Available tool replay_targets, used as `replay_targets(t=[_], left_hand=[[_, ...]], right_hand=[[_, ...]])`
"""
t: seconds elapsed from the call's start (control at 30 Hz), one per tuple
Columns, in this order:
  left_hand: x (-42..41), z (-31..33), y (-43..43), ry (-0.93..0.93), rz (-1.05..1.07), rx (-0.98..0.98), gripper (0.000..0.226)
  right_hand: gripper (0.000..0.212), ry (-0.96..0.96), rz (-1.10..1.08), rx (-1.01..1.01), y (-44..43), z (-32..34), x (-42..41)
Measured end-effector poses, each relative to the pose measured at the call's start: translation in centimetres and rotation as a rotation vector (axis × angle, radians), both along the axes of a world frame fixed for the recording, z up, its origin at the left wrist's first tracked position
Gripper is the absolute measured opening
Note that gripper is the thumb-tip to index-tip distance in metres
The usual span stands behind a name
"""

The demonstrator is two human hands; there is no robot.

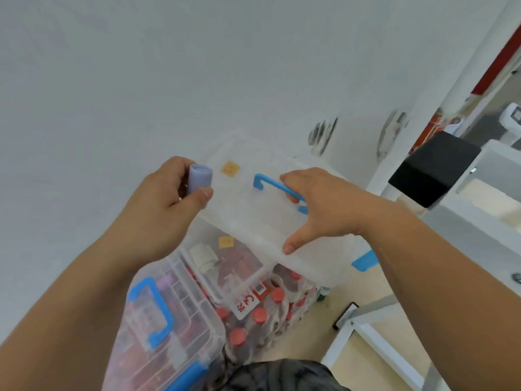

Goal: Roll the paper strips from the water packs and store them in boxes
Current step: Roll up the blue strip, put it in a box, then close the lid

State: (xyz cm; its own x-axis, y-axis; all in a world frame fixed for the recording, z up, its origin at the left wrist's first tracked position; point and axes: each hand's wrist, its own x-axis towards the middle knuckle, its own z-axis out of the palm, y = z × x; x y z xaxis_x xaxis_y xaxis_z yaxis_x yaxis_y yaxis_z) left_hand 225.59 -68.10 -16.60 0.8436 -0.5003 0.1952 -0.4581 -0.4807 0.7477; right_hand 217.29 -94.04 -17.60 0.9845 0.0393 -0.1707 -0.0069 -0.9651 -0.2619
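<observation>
My left hand point(166, 204) pinches a rolled pale-blue paper strip point(199, 178) upright between thumb and fingers. To its right, my right hand point(318, 207) grips a clear plastic lid point(239, 204) by its blue handle point(270, 186), thumb on the lid's near edge, holding it lifted and tilted over an open clear box point(225, 266). Inside that box lies a white paper roll point(204, 256). The boxes rest on shrink-wrapped water packs with red-capped bottles point(260, 316).
A second clear box point(169, 334) with a shut lid and blue handle sits at the lower left. A white wall fills the background. A black box point(431, 170) and white table frames point(375, 342) stand on the right, over a beige floor.
</observation>
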Motion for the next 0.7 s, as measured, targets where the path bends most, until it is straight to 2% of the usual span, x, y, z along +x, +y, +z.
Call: replay_targets(t=[0.17, 0.37, 0.57, 0.7], left_hand=[[-1.7, -0.5, 3.4, 0.036, 0.087, 0.031, 0.005], [-3.4, 0.6, 4.4, 0.009, 0.124, -0.007, 0.009], [-3.1, 0.2, 5.8, 0.040, 0.219, 0.036, 0.008], [-2.7, -1.5, 7.6, 0.109, 0.310, 0.075, 0.008]], right_hand=[[0.083, 0.074, 0.050, -0.021, 0.3, 0.5, -0.1], [0.109, 0.175, 0.355, -0.174, 3.6, 0.8, 1.0], [0.094, 0.172, 0.706, -0.326, 10.6, 0.5, 4.6], [0.091, 0.183, 0.810, -0.368, 13.2, -1.3, 6.4]])
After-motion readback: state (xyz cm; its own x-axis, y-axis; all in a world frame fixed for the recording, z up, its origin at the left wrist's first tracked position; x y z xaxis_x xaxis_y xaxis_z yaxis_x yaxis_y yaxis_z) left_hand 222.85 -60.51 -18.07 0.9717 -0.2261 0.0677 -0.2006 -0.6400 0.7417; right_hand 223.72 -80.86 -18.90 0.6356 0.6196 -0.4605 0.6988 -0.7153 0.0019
